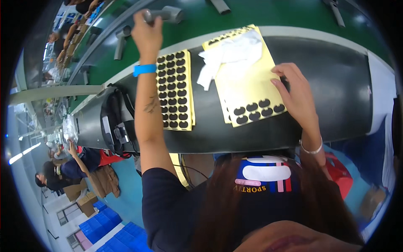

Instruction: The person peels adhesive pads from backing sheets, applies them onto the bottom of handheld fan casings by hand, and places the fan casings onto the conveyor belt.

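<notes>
At the far edge of the black work surface, my left hand [147, 33] reaches over the green belt. Its fingers are closed round the near end of a grey hair-dryer-shaped part [171, 15]. My right hand [294, 90] hovers at the right edge of a yellow sticker sheet [252, 90], thumb and forefinger curved and apart, with nothing visible between them. A few rows of black stickers [252, 107] stay along that sheet's near edge. Crumpled white backing paper [239, 50] lies on its far part. Left of it, partly behind my left forearm, is a fuller sticker sheet [178, 90].
More grey hair-dryer-shaped parts [121, 42] lie on the green belt [273, 14]. A black bag [114, 119] sits at the left of the black work surface [323, 80]. Other people work farther left, near blue boxes [100, 222] on the floor.
</notes>
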`<state>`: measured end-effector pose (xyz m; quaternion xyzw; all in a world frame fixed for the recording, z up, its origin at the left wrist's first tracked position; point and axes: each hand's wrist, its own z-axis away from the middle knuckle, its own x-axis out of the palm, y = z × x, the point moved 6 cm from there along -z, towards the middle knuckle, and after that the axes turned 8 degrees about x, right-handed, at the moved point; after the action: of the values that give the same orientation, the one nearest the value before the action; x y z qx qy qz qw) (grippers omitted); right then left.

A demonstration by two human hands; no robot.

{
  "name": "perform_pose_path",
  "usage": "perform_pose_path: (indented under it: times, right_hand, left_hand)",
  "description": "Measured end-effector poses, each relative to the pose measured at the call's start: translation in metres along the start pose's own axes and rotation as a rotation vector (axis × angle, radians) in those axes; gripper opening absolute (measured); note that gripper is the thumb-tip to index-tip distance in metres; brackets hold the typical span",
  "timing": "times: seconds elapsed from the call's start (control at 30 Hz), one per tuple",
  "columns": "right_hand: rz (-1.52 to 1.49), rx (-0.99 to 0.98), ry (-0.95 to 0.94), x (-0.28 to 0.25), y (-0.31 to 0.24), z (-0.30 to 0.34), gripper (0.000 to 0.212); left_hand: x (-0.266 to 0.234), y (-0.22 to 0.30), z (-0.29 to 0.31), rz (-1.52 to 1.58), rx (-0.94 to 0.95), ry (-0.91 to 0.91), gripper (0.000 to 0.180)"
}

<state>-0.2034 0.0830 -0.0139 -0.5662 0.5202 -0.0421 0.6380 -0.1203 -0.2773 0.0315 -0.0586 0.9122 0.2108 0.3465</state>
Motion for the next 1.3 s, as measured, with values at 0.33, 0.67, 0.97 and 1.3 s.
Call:
perform_pose_path:
  times: [0.33,0.67,0.97,1.3]
  right_hand:
    - [0.21,0.091,-0.074,0.025,-0.001,0.05,0.013]
    - [0.059,0.115,-0.059,0.03,0.01,0.051,0.01]
    - [-0.611,0.101,0.106,-0.026,-0.003,0.048,0.015]
    - [-0.645,-0.068,0.107,-0.036,-0.072,0.06,0.035]
  left_hand:
    - [-0.047,0.152,0.097,0.762,0.171,-0.01,0.044]
    - [-0.029,0.188,0.142,0.94,0.125,-0.085,0.037]
    - [-0.042,0.192,0.14,1.077,0.0,-0.157,0.057]
    - [-0.046,0.192,0.15,1.072,0.007,-0.075,0.038]
